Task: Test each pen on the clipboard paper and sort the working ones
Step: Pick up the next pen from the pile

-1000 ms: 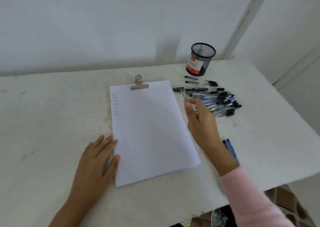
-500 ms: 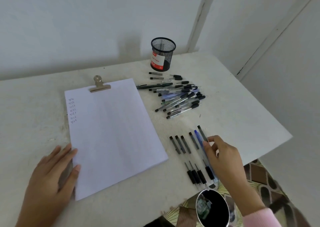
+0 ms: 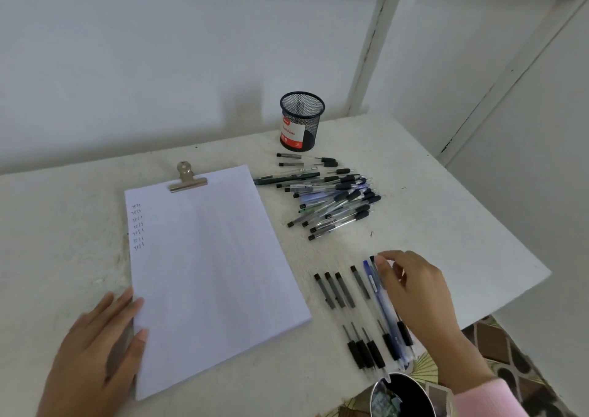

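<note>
Six pens show in the sorted row (image 3: pixel 357 314) on the near right of the worktop (image 3: pixel 446 212). The newest one (image 3: pixel 372 259) lies at the row's right end, just beside the blue pen (image 3: pixel 374 286). A second ago the right hand (image 3: pixel 414 292) held a pen up near the paper's right edge. Now that hand is down over the row with its fingers curled and a fingertip (image 3: pixel 381 261) on the pen's far end. Whether it pinches the barrel or only nudges it straight, I cannot tell.

That suggests one more pen has passed and been filed — the next should come from the untested pile (image 3: pixel 334 203) further back. The clipboard paper (image 3: pixel 210 267) carries a short column of scribbles (image 3: pixel 137 225) under the metal clip (image 3: pixel 187 177). The left hand (image 3: pixel 105 343) stays flat, fingers spread, on the paper's lower left edge, keeping it steady. A mesh pen cup (image 3: pixel 301 120) stands behind the pile — apart from it.
</note>
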